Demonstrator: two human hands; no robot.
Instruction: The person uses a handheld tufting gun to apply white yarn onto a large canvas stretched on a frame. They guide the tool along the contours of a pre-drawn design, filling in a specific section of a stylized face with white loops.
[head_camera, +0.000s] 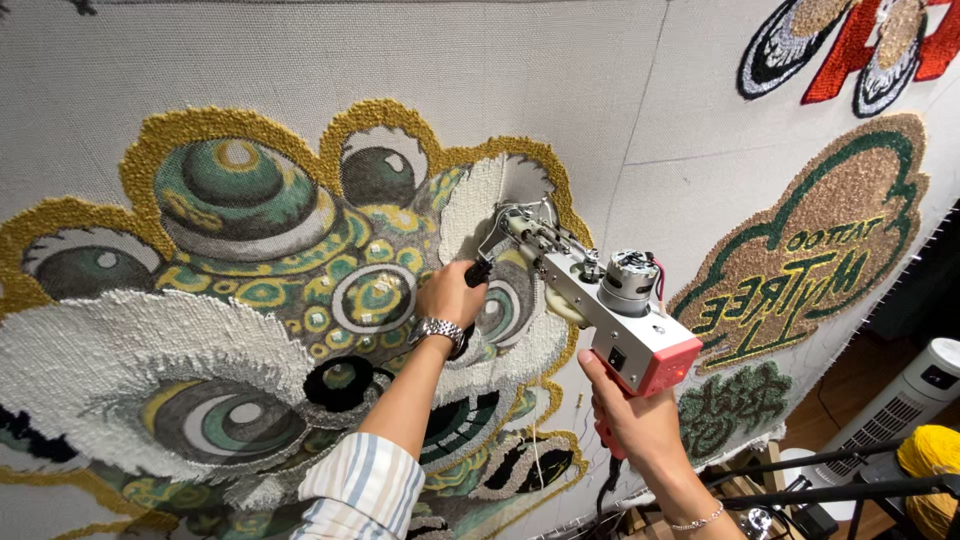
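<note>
A tufting gun (610, 305), silver with a pink rear housing and a small motor on top, is pressed nose-first against a stretched grey cloth (560, 70). My left hand (452, 293), with a metal watch on the wrist, grips the gun's black front handle. My right hand (630, 415) holds the rear grip below the pink housing. The needle end touches a white tufted patch (475, 205) at the edge of a large lion-head design (260, 300) in green, gold, white and black yarn.
To the right on the same cloth sit a brown and green tufted emblem (820, 240) and a red, black and white design (850, 45). A white tower fan (900, 405), a yellow yarn cone (930, 455) and black frame bars (830, 480) stand at lower right.
</note>
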